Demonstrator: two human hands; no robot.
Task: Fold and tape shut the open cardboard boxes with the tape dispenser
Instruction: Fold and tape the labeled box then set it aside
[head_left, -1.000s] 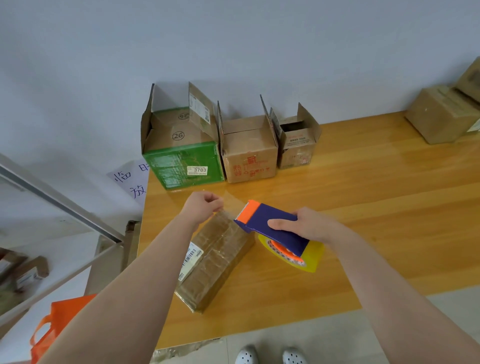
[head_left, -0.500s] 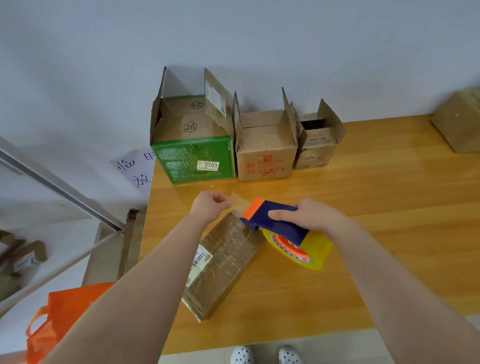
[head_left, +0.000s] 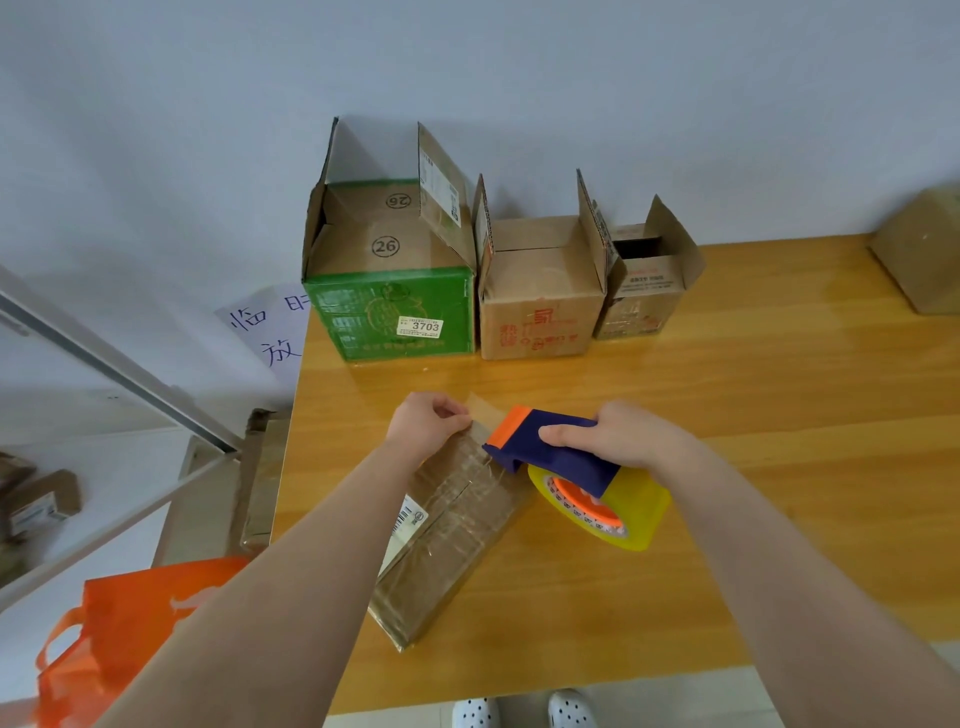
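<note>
The flat box is laid on the table. Just right of it, the tape dispenser is held in the right hand. At its far end, a strip of tape is pinched by the left hand. Behind it, three boxes are lined up, left to right: the big open box, the middle open box, the small open box.

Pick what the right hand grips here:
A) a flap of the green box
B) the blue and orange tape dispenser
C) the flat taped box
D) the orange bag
B: the fingers of the right hand curl round the blue body of the tape dispenser, while the left hand pinches the tape end over the flat box.
</note>
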